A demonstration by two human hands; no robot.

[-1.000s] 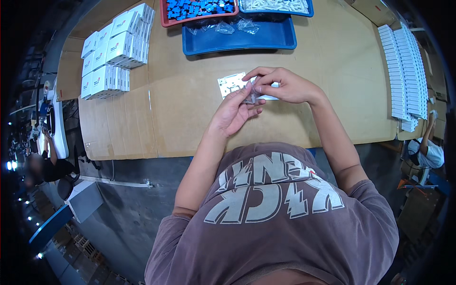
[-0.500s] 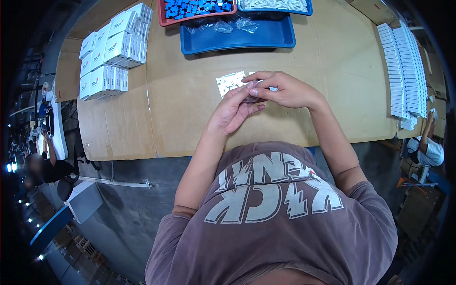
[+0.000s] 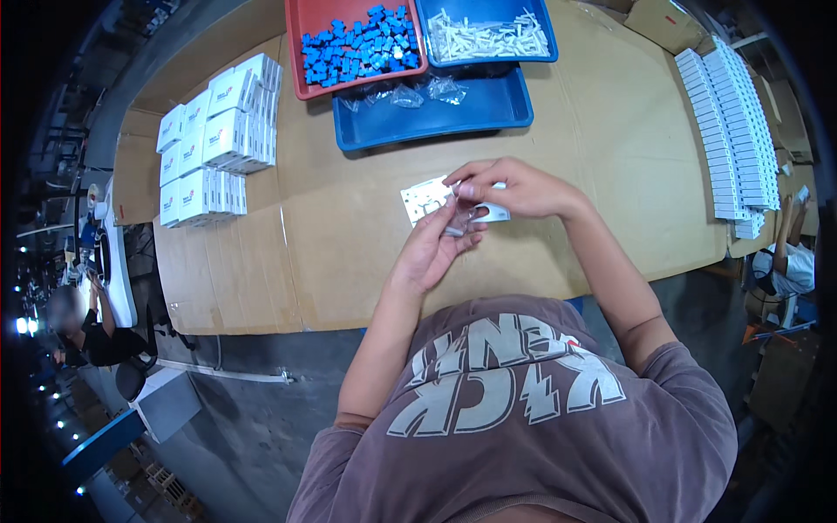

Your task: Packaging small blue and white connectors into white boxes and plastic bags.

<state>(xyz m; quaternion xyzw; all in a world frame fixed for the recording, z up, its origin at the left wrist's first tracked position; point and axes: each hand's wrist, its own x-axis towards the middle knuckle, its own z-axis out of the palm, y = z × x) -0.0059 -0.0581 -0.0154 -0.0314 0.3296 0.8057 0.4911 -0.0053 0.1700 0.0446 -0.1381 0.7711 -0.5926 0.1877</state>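
Observation:
My left hand (image 3: 429, 248) is closed on a small clear plastic bag (image 3: 462, 220), palm turned inward. From the other side, my right hand (image 3: 519, 187) pinches the bag's upper part between thumb and fingers. Something pale shows in or behind the bag, but its kind is hidden by the fingers. On the table just beyond both hands lies a flat white printed piece (image 3: 420, 197), partly covered by them.
Beyond my hands stand a red tray (image 3: 295, 52) of blue plastic parts, a blue tray (image 3: 551, 54) of white stick-like pieces and a nearer blue tray (image 3: 436, 131) with clear bags. White boxes (image 3: 225, 135) are stacked left, more (image 3: 728, 131) right. Other people sit at both sides.
The whole view has shifted, so the trays and table sit lower in it. My fingers have moved apart slightly, and more of the clear bag shows between them.

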